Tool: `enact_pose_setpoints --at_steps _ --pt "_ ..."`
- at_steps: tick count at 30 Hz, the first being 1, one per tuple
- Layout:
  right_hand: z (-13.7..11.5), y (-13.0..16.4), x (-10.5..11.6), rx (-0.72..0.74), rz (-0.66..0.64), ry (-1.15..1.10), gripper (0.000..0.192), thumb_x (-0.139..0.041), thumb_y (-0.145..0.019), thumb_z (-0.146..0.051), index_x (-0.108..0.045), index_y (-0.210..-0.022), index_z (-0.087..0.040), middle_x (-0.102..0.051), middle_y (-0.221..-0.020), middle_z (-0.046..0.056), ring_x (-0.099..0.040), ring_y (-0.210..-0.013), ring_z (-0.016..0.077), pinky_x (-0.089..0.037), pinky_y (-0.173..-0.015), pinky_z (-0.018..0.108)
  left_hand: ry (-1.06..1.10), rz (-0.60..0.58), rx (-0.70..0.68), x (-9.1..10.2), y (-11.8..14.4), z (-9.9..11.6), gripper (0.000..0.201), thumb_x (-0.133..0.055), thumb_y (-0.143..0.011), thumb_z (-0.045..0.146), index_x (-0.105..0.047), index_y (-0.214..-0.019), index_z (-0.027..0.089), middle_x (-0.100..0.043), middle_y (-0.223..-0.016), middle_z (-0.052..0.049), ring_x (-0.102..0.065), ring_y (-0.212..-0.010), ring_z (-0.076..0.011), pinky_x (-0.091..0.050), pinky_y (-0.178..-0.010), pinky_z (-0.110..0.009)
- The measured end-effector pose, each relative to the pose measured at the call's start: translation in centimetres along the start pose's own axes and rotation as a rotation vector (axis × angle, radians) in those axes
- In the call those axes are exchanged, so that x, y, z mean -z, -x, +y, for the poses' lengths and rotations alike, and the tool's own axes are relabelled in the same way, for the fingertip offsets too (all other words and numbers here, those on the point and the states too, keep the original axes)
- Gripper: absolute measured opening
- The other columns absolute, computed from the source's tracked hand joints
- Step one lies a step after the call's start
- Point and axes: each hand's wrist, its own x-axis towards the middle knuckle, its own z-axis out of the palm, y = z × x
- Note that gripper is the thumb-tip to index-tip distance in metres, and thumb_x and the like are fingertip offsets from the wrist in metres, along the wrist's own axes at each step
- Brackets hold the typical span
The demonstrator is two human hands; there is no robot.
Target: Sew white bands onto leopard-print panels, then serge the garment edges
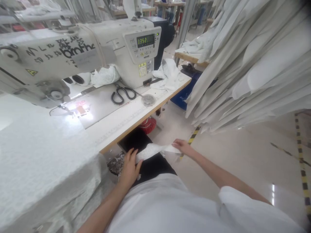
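A narrow strip of white fabric is stretched over my lap, below the edge of the sewing table. My left hand grips the strip's left end, and my right hand pinches its right end. Both hands are low, in front of my white shirt and dark trousers. A large piece of white textured fabric covers the table's left part and hangs over its front edge, close to my left forearm.
A white sewing machine with a lit green display stands on the table. Black scissors, a small round tin and crumpled white cloth lie beside it. Hanging white fabric pieces fill the right side. Glossy floor with yellow-black tape is at right.
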Motion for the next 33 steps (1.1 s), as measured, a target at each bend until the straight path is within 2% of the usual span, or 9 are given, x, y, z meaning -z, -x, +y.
enact_pose_setpoints --at_steps 5,8,12,16,19,22,26,29,33 --pt "-10.3 2.0 4.2 0.214 -0.267 0.202 0.013 -0.072 -0.063 -0.026 -0.062 -0.062 -0.018 -0.054 -0.056 -0.006 -0.046 -0.054 0.0101 -0.029 -0.053 0.022 0.208 -0.06 -0.132 4.6 -2.1 5.8 0.051 -0.06 -0.076 0.036 -0.044 -0.122 0.019 -0.041 -0.131 -0.011 -0.038 -0.122 -0.025 -0.033 -0.102 -0.042" --pt "-18.1 2.3 3.0 0.688 -0.475 0.561 0.008 -0.063 -0.071 -0.015 -0.061 -0.065 -0.019 -0.051 -0.055 -0.006 -0.044 -0.052 0.0089 -0.026 -0.052 0.022 0.408 -0.247 -0.18 8.7 -3.6 9.8 0.045 -0.062 -0.074 0.037 -0.052 -0.115 0.021 -0.058 -0.112 -0.007 -0.054 -0.103 -0.0234 -0.044 -0.089 -0.037" --pt "-23.9 0.5 0.2 0.944 -0.241 0.399 0.009 -0.053 -0.083 -0.023 -0.059 -0.079 -0.017 -0.057 -0.074 -0.002 -0.051 -0.068 0.0119 -0.036 -0.062 0.022 0.686 -0.121 0.067 13.7 -4.2 10.3 0.023 -0.053 -0.082 0.036 -0.061 -0.09 0.017 -0.064 -0.075 -0.001 -0.057 -0.065 -0.0131 -0.047 -0.059 -0.023" --pt "-19.6 -1.8 -4.7 0.749 -0.08 0.051 0.027 -0.035 -0.093 -0.032 -0.056 -0.086 -0.016 -0.057 -0.081 0.002 -0.055 -0.079 0.015 -0.043 -0.073 0.028 0.946 0.095 0.241 16.7 -2.6 7.4 0.022 -0.06 -0.078 0.034 -0.06 -0.087 0.014 -0.063 -0.069 0.0 -0.055 -0.058 -0.0104 -0.045 -0.052 -0.02" --pt "-12.8 -1.7 -8.8 0.677 -0.172 0.121 0.015 -0.05 -0.085 -0.025 -0.058 -0.092 -0.016 -0.059 -0.095 0.007 -0.055 -0.09 0.0193 -0.044 -0.082 0.033 1.105 0.161 0.295 17.7 -0.7 6.1 0.023 -0.063 -0.076 0.031 -0.062 -0.093 0.015 -0.066 -0.075 -0.003 -0.06 -0.065 -0.0138 -0.049 -0.058 -0.024" --pt "-9.1 -0.6 -10.8 0.658 -0.239 0.134 0.031 -0.053 -0.083 -0.026 -0.053 -0.112 -0.017 -0.054 -0.114 0.013 -0.05 -0.107 0.0238 -0.039 -0.093 0.04 1.26 0.258 0.367 18.1 1.1 6.0 0.019 -0.069 -0.07 0.03 -0.065 -0.083 0.017 -0.067 -0.07 -0.002 -0.062 -0.066 -0.0158 -0.051 -0.06 -0.027" --pt "-12.4 0.4 -11.4 0.647 -0.39 0.024 0.067 -0.066 -0.074 -0.036 -0.036 -0.131 -0.02 -0.04 -0.133 0.012 -0.038 -0.12 0.0263 -0.031 -0.101 0.041 1.448 0.241 0.438 18.0 2.2 6.6 0.018 -0.072 -0.067 0.03 -0.068 -0.078 0.017 -0.066 -0.063 -0.003 -0.061 -0.06 -0.015 -0.052 -0.062 -0.028" --pt "-16.9 1.4 -13.0 0.562 -0.574 -0.115 0.027 -0.058 -0.08 -0.036 -0.06 -0.097 -0.016 -0.061 -0.093 0.006 -0.055 -0.085 0.0209 -0.045 -0.079 0.034 1.478 0.336 0.447 19.2 1.5 5.7 0.017 -0.073 -0.066 0.028 -0.068 -0.077 0.017 -0.066 -0.065 -0.003 -0.06 -0.059 -0.012 -0.051 -0.059 -0.023" --pt "-19.3 2.3 -16.2 0.309 -0.788 -0.475 0.029 -0.056 -0.08 -0.042 -0.059 -0.089 -0.015 -0.058 -0.075 0.002 -0.052 -0.066 0.0143 -0.043 -0.059 0.025 1.336 0.585 0.427 23.0 -0.7 2.0 0.018 -0.074 -0.064 0.027 -0.067 -0.078 0.018 -0.064 -0.067 0.0 -0.059 -0.062 -0.0094 -0.048 -0.058 -0.017"
